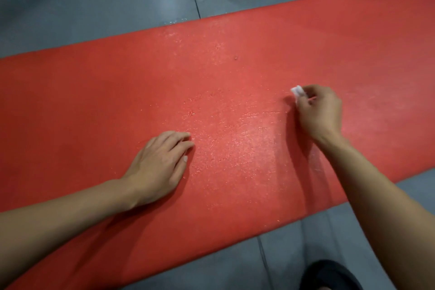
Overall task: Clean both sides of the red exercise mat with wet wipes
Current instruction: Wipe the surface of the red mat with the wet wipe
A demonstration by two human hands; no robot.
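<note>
The red exercise mat (94, 106) lay flat across the grey floor (98, 7). The left hand (160, 165) rested palm-down near the mat's near edge, fingers relaxed. Toward its middle, the right hand (317, 110) pinched a small white wet wipe (297, 91) against the glistening surface.

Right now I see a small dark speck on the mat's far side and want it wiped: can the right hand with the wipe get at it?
Probably yes: the right hand pinches the wipe, and only bare mat lies between it and the speck.
</note>
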